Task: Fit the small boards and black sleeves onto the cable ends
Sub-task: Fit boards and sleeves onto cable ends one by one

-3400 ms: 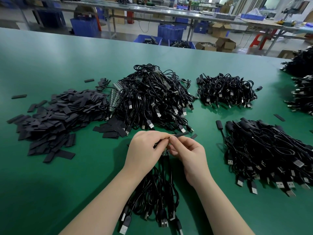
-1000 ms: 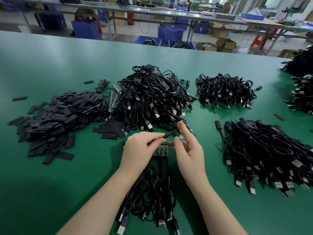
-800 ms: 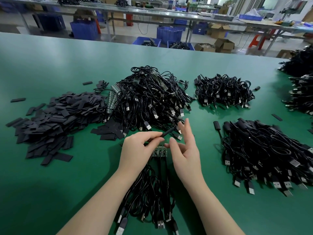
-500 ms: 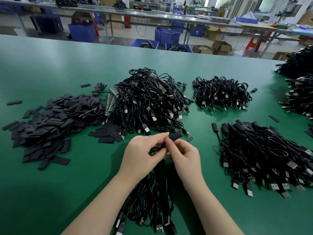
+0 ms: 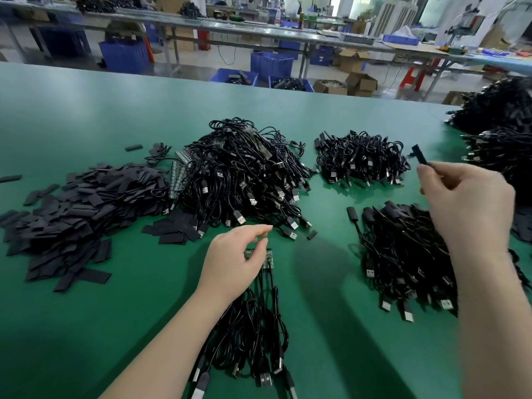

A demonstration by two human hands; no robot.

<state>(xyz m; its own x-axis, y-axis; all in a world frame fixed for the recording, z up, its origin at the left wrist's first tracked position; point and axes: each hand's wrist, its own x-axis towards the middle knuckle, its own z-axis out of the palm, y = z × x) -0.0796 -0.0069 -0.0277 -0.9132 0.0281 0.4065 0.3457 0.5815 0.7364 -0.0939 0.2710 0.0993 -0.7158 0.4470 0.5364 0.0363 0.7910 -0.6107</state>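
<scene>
Up at the right, the right hand (image 5: 469,208) pinches a black sleeve (image 5: 419,154) by its lower end, lifted above the sleeved cable pile (image 5: 408,254). Light, floppy tubing by the look of it, so an end pinch seems best. Lower down, the left hand (image 5: 236,260) hovers, fingers loosely curled and holding nothing, over the small boards (image 5: 267,262) on the cable bundle (image 5: 253,326); those look fragile, better held by the edges.
</scene>
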